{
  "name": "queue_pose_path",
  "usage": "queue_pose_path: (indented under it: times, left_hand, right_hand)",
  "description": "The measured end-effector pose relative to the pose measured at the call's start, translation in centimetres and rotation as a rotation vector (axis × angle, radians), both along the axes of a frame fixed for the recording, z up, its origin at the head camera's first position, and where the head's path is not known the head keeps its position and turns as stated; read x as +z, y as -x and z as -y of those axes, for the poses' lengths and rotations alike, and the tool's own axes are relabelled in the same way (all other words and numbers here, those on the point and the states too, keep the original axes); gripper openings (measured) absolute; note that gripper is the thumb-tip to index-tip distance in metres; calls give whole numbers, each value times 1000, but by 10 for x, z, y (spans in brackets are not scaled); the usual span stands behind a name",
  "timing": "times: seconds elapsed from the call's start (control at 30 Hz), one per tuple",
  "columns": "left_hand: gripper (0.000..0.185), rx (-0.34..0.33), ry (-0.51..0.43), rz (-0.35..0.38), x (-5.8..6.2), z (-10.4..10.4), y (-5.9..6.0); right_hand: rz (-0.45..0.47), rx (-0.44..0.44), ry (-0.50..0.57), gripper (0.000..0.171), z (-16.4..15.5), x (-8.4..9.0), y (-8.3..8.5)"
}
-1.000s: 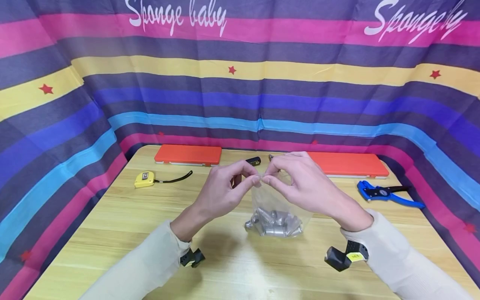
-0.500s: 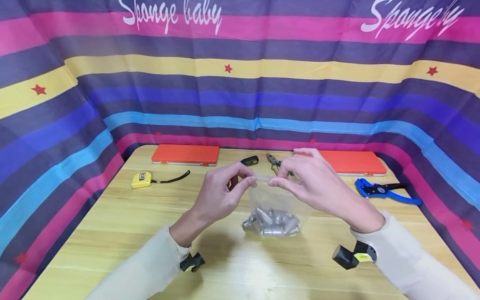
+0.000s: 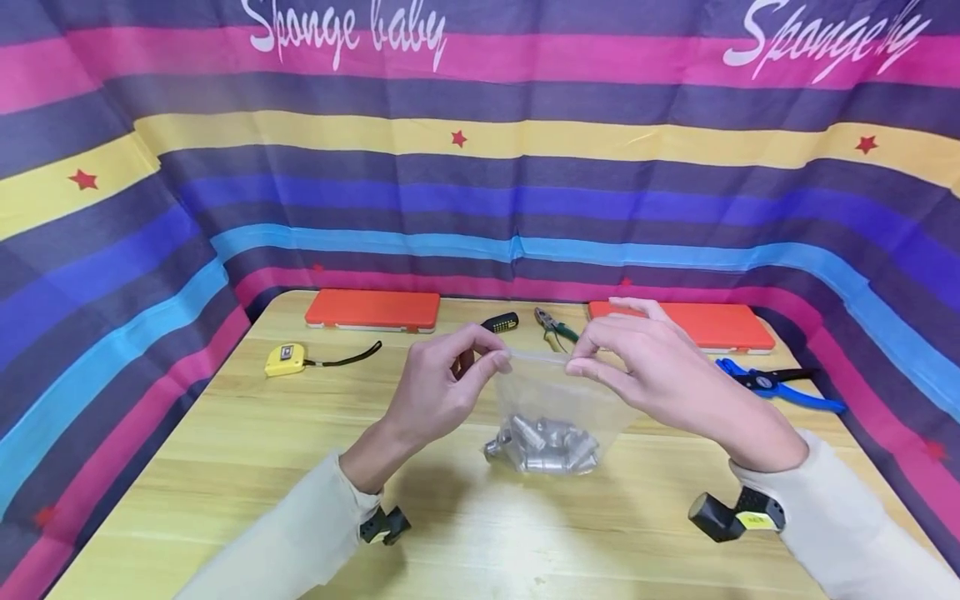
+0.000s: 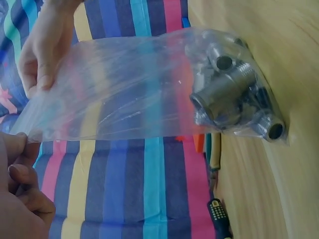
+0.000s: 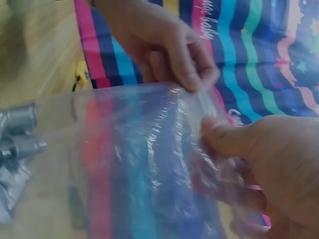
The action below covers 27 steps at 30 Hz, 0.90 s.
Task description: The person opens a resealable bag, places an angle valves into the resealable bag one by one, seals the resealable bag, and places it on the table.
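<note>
A clear plastic bag [image 3: 551,400] stands on the wooden table [image 3: 225,433] with several grey metal fittings [image 3: 543,446] at its bottom. My left hand [image 3: 450,375] pinches the left end of the bag's top edge. My right hand [image 3: 652,367] pinches the right end, so the top strip is stretched between them. In the left wrist view the bag [image 4: 134,89] spreads wide with the fittings [image 4: 229,99] resting on the table. In the right wrist view my right thumb [image 5: 234,137] presses the plastic film [image 5: 144,159], and the left hand [image 5: 169,50] pinches beyond it.
Two orange flat cases [image 3: 372,309] [image 3: 705,325] lie along the back edge. A yellow tape measure [image 3: 285,358] sits at left, a black-handled screwdriver [image 3: 501,322] and green pliers [image 3: 553,327] behind the bag, a blue wire stripper [image 3: 780,385] at right. Striped cloth walls surround the table.
My hands started with fingertips together at the bag's top; the right hand has slid right along the top edge, away from the left, which stayed in place.
</note>
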<state>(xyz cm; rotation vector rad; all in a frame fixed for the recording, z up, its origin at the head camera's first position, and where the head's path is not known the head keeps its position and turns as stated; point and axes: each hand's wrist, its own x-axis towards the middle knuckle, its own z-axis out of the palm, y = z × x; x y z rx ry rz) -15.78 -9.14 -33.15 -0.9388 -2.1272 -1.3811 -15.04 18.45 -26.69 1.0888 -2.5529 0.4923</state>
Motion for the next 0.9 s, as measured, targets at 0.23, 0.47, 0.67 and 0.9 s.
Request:
queue_pose_path:
  times: [0.23, 0.47, 0.67, 0.9]
  left_hand:
    - [6, 7, -9, -14, 0, 0, 3]
    - [7, 13, -8, 21, 0, 1, 3]
    - [9, 20, -20, 42, 1, 2, 3]
    - [8, 23, -20, 44, 2, 1, 1]
  right_hand:
    - [-102, 8, -12, 20, -11, 1, -1]
    - [-58, 4, -20, 24, -24, 1, -3]
    - [-140, 6, -29, 28, -36, -1, -4]
    - [-219, -8, -47, 27, -40, -5, -5]
